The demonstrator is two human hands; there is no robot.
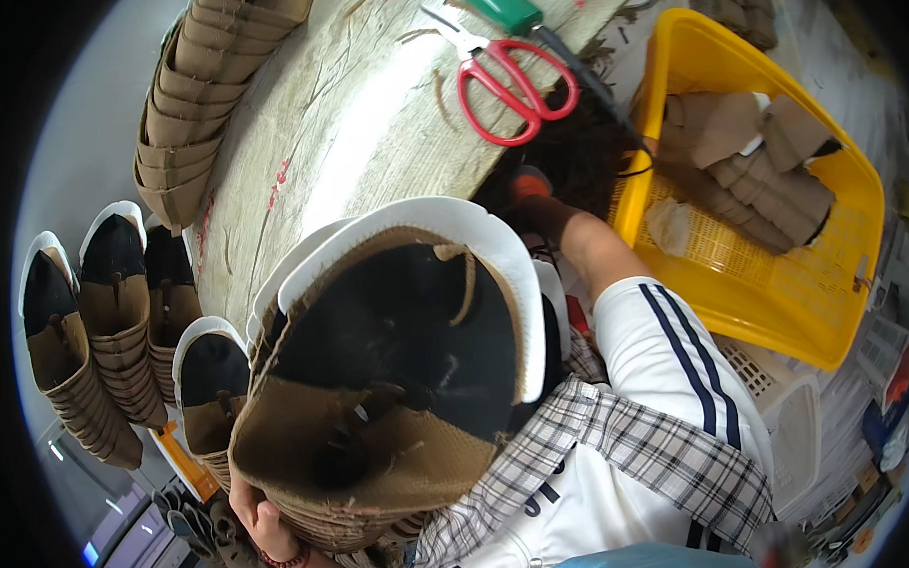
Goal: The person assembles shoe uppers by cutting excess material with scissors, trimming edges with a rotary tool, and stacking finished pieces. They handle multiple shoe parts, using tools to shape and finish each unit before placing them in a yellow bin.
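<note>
Grip of left hand (268, 528), curled, holding brown fabric stack (381, 462)

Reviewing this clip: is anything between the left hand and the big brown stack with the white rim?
Nothing visible: the left hand directly touches the lower left side of the brown stack. The red-handled scissors lie apart from both, on the wooden table. The right hand isn't in view.

A pair of red-handled metal scissors (474, 45) is laid near the pale wooden table's (369, 117) right edge, beside a green-handled tool (500, 4); beyond that edge, a yellow plastic basket (767, 335) is seen.
</note>
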